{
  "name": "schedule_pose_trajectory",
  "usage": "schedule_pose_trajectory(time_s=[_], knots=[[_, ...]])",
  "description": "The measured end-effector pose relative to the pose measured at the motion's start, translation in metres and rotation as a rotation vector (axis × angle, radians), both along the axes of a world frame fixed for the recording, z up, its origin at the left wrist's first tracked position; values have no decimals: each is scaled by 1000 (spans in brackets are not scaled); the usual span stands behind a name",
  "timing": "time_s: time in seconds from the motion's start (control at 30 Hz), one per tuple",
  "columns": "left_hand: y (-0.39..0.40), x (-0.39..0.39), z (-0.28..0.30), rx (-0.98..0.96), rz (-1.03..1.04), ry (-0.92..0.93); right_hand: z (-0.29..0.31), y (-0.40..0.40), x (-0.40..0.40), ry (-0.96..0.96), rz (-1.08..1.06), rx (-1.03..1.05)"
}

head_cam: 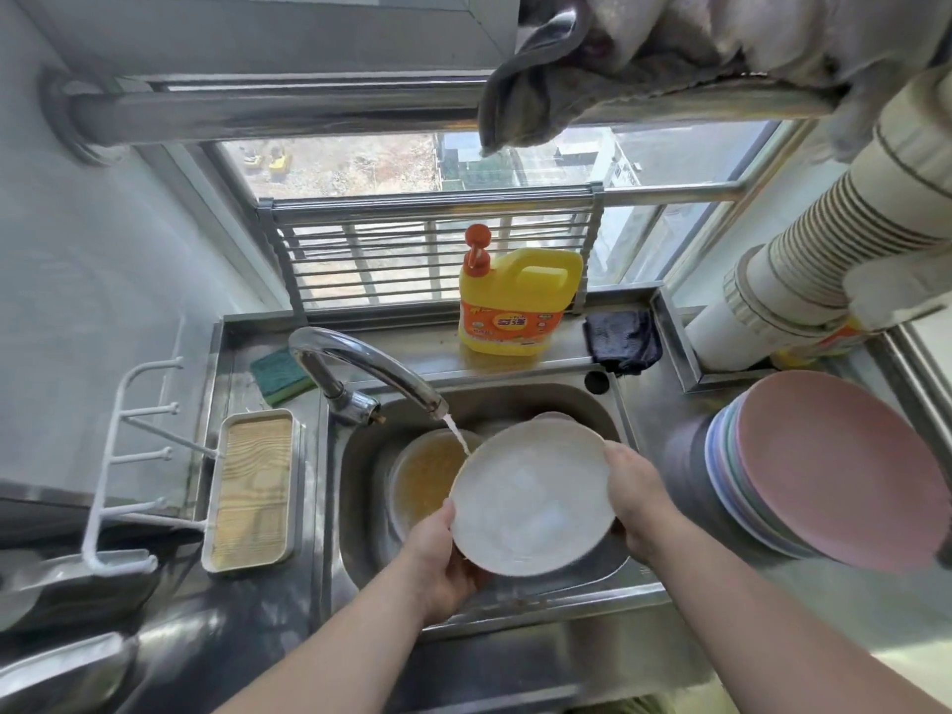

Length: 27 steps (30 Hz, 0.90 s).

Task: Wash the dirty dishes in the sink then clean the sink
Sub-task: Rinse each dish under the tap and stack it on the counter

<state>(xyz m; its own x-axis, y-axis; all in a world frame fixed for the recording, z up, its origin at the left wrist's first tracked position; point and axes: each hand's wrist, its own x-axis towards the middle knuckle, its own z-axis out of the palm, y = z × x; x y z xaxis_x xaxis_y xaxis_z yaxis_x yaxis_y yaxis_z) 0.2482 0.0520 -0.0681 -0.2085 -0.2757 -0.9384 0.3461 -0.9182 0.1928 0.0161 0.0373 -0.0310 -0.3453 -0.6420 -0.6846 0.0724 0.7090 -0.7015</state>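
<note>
While both hands grip its rim, left hand [438, 553] and right hand [636, 489] tilt round cream plate [533, 499] under curved steel faucet [360, 368] stream so rinse water drains into steel sink [577, 404].

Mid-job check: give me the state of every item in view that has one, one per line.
Tap: running, stream landing at the plate's upper left edge.
White plate: tilted over the sink, held by both hands.
Left hand: grip on the plate's lower left rim.
Right hand: grip on the plate's right rim.
Bowl: in the sink, full of murky yellowish water.
Plate stack: leaning on the right counter.
</note>
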Motion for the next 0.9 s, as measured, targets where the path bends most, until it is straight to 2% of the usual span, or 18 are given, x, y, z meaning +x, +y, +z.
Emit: schedule_pose_trajectory(time_s=[0.13,0.23,0.37,0.53,0.63,0.73,0.8,0.83,0.9], knots=[[1,13,4,114,-20,-2,-22,18,-2,-239,-240,289],[-1,20,1,175,-47,-27,-31,25,7,-353,-350,414],[4,22,-3,202,11,6,-27,22,13,-320,-262,433],[14,16,1,142,63,55,-15,9,7,-210,-102,212],[20,5,3,73,17,-23,-11,6,-2,-187,-80,290],[24,-5,2,27,-45,-143,-8,10,-20,-166,63,365],[23,-17,5,-42,-95,-172,3,13,-34,-71,219,321],[21,-28,9,-102,-135,-170,10,15,-44,60,333,282],[16,-53,18,-256,-200,-190,27,19,-65,451,568,203]])
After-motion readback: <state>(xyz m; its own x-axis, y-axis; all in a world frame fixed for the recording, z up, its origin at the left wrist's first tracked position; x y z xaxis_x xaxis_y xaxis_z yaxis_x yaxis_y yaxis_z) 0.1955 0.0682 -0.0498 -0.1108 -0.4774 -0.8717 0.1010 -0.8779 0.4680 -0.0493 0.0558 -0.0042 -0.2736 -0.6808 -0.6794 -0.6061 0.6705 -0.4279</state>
